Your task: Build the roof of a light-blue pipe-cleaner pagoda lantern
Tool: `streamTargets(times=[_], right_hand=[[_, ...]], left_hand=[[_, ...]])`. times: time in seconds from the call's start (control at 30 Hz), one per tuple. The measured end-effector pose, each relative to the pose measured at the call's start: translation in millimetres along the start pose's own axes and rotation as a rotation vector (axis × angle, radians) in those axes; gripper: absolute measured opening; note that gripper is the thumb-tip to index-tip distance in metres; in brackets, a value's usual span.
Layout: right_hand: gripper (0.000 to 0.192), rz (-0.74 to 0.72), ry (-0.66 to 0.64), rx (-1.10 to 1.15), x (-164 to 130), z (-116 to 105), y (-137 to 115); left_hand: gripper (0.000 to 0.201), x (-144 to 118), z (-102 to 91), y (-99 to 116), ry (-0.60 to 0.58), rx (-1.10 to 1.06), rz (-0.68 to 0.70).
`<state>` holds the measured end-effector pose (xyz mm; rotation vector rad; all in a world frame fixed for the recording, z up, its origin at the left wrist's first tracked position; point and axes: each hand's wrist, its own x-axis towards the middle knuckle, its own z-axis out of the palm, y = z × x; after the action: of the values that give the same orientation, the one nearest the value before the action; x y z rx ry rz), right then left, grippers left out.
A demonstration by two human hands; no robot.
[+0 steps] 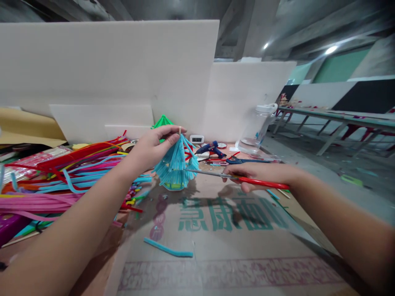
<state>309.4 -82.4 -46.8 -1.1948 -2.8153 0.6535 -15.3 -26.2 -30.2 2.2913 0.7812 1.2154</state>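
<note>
My left hand pinches the top of a blue tiered cone made of pipe cleaners, where a short wooden stick pokes out. The cone stands upright on the table, its lower tier flaring, with some yellow-green near its base. In my right hand are slim red-handled tweezers, fingers closed around their middle. Their metal tips touch or nearly touch the cone's right side; whether they grip a strand I cannot tell. Behind my left hand a green cone partly shows.
Pipe cleaners in several colours heap at left. A blue piece lies on the printed sheet in front. Behind are a glue gun, a small white digital display, dark-handled scissors, a clear bottle and white boards.
</note>
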Motion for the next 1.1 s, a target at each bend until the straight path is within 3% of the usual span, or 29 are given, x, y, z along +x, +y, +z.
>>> streamTargets(times=[0.3,0.5,0.57,1.1], right_hand=[[0.035,0.015,0.024,0.056,3,3,-7],[0.037,-0.021,0.029,0.056,3,2,-4],[0.041,-0.017,0.024,0.063,3,1,-3],[0.066,-0.04,0.005,0.147,8,8,-2]], left_hand=[[0.061,-3,-18.9,2,-0.242,0.255,0.032],[0.104,-8,-25.8,4,-0.428,0.398,-0.02],[0.111,-10,-24.6,6,-0.456,0.476,-0.006],[0.095,-10,-14.1,10,-0.453,0.557,0.128]])
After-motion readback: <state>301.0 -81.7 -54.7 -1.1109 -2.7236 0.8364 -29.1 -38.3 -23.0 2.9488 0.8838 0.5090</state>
